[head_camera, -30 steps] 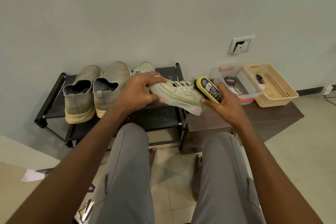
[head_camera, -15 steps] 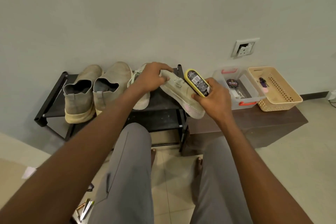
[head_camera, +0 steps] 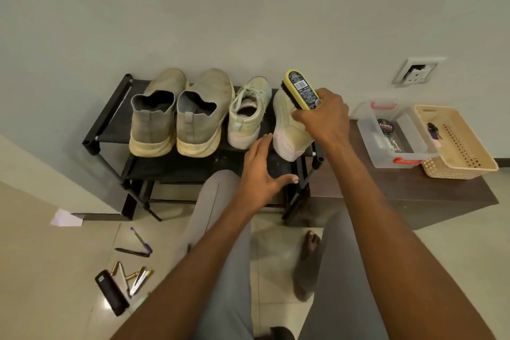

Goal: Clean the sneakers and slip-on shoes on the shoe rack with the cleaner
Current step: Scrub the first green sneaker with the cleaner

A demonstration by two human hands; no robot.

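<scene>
On the top shelf of the black metal-and-fabric shoe rack [head_camera: 110, 121] four shoes stand in a row, heels toward us: two grey-beige slip-on shoes with cream soles [head_camera: 176, 116] at the left, then a pale mint lace-up sneaker [head_camera: 248, 113], and at the right end a second pale mint sneaker [head_camera: 287, 130], tipped so its side faces us and its heel overhangs the near edge.

Our right hand [head_camera: 324, 119] has its grip curled round the near end of the yellow-backed shoe brush with dark bristles [head_camera: 299, 90], whose bristles lie against the tipped sneaker, while the lower fingers seem to rest on the shoe's side. Our left hand [head_camera: 262, 171] hovers spread and holds nothing; its fingertips are just beside the sneaker's heel, and we cannot tell whether they touch it.

We judge these shoes light and soft in the upper, so they will yield and slide on the smooth shelf fabric under brushing. The firm parts are the rubber sole and the heel counter; that is where we would take hold, or slip a hand inside the opening to back the fabric. The brush is rigid and is best held at the middle of its plastic back.

On the dark brown table [head_camera: 414, 196] to the right sit a clear plastic box with orange latches [head_camera: 369, 132] and a beige perforated plastic basket [head_camera: 469, 163].
</scene>
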